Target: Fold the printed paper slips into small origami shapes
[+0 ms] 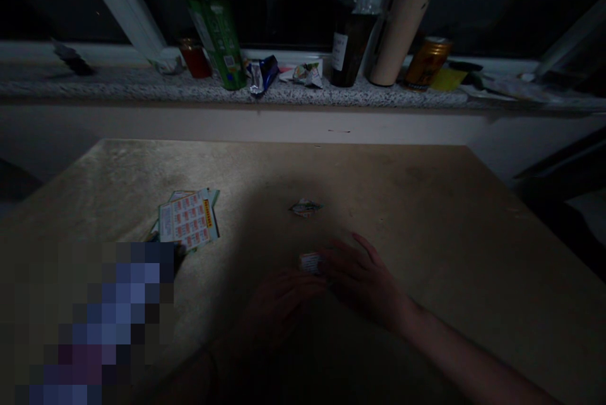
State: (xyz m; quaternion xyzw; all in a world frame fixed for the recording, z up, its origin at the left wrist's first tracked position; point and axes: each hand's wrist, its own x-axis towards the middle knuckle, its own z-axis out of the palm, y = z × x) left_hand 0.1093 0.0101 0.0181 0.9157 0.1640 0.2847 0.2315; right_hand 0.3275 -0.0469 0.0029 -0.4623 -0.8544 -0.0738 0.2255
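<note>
A small folded piece of printed paper (310,263) lies low over the table in the middle, in deep shadow. My left hand (286,294) is at its near edge, fingers together and pressed on it. From the right, my right hand (357,272) grips the paper's right side, with one finger sticking out away from the others. The fingertips are dark and partly hidden. Beyond the hands rests a second folded printed paper (305,207), pointed at both ends. To the left is a loose stack of printed cards (187,222) with rows of red and white boxes.
A pixelated patch (108,323) covers the lower left. Along the granite sill (284,94) stand a green container (220,45), a dark cup (350,52), a cardboard tube (402,26), a golden can (428,64), a red jar (195,59) and crumpled wrappers (262,75).
</note>
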